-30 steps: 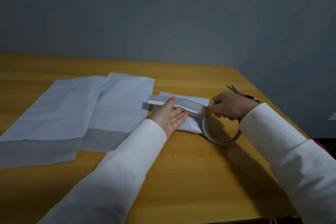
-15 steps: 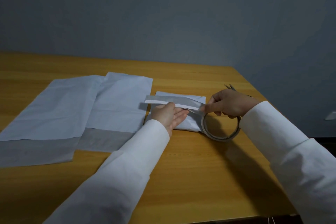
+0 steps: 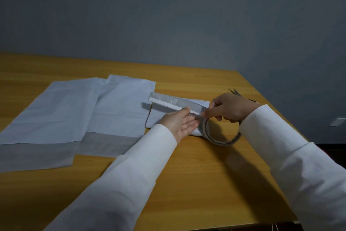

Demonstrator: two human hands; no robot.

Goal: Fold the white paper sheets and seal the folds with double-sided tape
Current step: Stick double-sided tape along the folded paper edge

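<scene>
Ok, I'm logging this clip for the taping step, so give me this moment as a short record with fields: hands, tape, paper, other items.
left hand: palm up, fingers straight, under the pulled-out tape strip
right hand: pinches the strip where it leaves the tape roll
tape roll: on edge on the wooden table, beside the folded paper sheet
flat paper sheets: two, overlapping, left of the folded one
scissors: behind the right hand, mostly hidden

Matt paper sheets [image 3: 56, 112] on smooth wooden table [image 3: 196, 174].
</scene>
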